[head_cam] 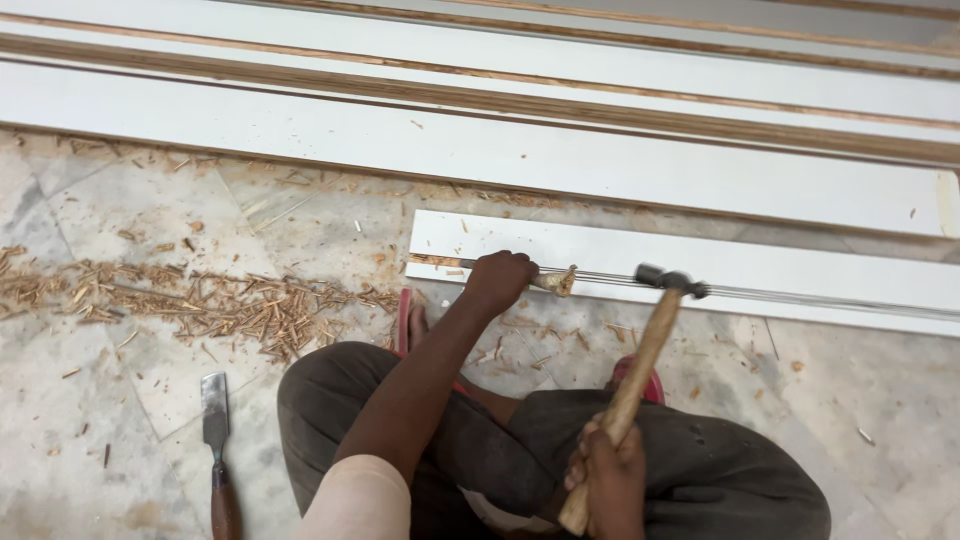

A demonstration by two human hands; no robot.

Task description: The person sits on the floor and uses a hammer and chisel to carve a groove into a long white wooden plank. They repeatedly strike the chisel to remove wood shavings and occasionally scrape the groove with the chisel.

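Gripping a chisel [553, 282], the left hand [497, 280] fists; right hand [610, 475] clasps hammer [640, 350].

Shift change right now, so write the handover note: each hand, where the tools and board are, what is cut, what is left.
Left hand: closed grip on a wooden-handled chisel, its tip on the edge of the short white board lying on the floor.
Right hand: closed grip low on the handle of a hammer, its head raised just right of the chisel's butt.
Spare chisel lies on the floor, left of the knee.
Done: the board's edge is chipped away left of the chisel; wood chips are scattered on the floor.
Left: the edge to the right looks uncut, along the marked lines.
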